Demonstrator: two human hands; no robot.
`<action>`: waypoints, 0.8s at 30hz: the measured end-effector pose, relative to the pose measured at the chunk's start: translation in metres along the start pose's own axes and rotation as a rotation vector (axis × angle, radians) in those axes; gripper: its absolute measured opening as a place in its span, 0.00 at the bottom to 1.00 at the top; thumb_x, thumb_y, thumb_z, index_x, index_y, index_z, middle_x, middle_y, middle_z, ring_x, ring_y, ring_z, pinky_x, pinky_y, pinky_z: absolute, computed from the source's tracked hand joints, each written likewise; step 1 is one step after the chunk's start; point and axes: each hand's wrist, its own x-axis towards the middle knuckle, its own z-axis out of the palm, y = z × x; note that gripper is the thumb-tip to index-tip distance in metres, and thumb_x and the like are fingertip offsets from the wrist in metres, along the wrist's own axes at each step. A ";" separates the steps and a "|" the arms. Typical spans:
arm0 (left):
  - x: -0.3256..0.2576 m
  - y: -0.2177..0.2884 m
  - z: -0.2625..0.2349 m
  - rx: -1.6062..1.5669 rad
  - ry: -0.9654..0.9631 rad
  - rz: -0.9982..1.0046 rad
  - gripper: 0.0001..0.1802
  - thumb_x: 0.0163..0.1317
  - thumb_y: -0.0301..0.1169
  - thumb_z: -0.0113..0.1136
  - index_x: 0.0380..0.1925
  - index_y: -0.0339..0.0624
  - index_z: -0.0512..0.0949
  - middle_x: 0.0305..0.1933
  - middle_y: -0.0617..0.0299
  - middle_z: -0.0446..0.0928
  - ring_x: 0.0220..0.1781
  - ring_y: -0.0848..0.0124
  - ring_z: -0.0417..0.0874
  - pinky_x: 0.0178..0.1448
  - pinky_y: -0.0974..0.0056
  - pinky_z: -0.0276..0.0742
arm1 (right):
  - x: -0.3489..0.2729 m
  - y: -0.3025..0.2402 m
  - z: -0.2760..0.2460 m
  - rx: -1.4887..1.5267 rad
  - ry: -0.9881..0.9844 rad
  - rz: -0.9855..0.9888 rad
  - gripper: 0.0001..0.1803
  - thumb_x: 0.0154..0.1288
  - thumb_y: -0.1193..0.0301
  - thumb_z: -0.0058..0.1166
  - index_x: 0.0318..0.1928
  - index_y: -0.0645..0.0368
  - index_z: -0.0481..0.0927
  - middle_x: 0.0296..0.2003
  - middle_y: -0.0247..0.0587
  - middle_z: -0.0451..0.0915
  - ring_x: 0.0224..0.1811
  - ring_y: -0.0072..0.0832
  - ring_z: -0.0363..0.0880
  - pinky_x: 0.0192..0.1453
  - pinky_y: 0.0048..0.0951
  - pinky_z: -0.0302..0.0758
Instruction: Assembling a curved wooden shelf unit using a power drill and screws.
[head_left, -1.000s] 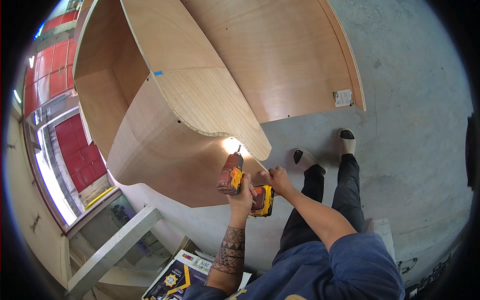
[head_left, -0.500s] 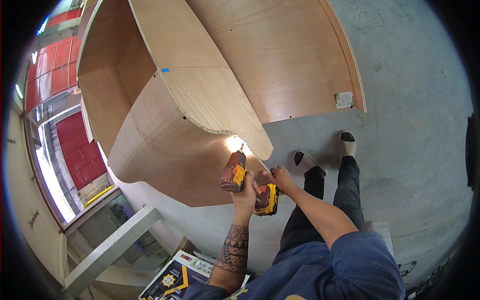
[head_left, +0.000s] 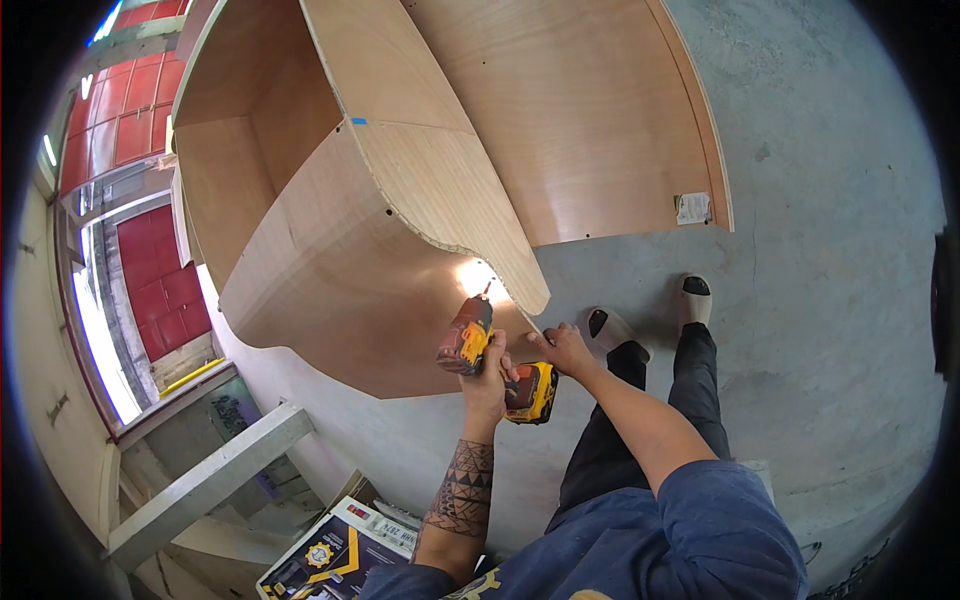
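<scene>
- At the lower edge, a blue sleeve covers the right arm, and the tattooed left forearm rises bare beside it.
- A printed black and yellow box lies on the floor near the left elbow.
- The left hand is closed tight around the grip of a yellow and black drill, held upright, its battery sticking out to the right of the fist.
- The right hand sits just beside the drill, fingers curled near the lower edge of the wood panel; whether it pinches a screw or only rests there, I cannot tell.
- The drill's tip points up at the edge of the curved plywood cabinet, and the drill's light makes a bright spot on the wood there.
- Two feet in sandals stand on the grey concrete floor, just right of the hands.
- The cabinet lies on its side on that floor, open toward the camera, with a small blue tape mark on its front edge and a white label at its right end.
- A pale wooden beam slants at the lower left.
- Farthest off, red panelled doors show at the left.
</scene>
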 end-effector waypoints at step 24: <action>-0.384 -0.300 -0.180 0.560 0.398 -0.312 0.32 0.63 0.52 0.76 0.58 0.38 0.86 0.46 0.44 0.91 0.52 0.48 0.93 0.55 0.47 0.85 | -0.058 -0.018 -0.124 -0.048 -0.054 0.268 0.10 0.69 0.75 0.62 0.47 0.62 0.90 0.39 0.48 0.93 0.42 0.37 0.94 0.48 0.40 0.88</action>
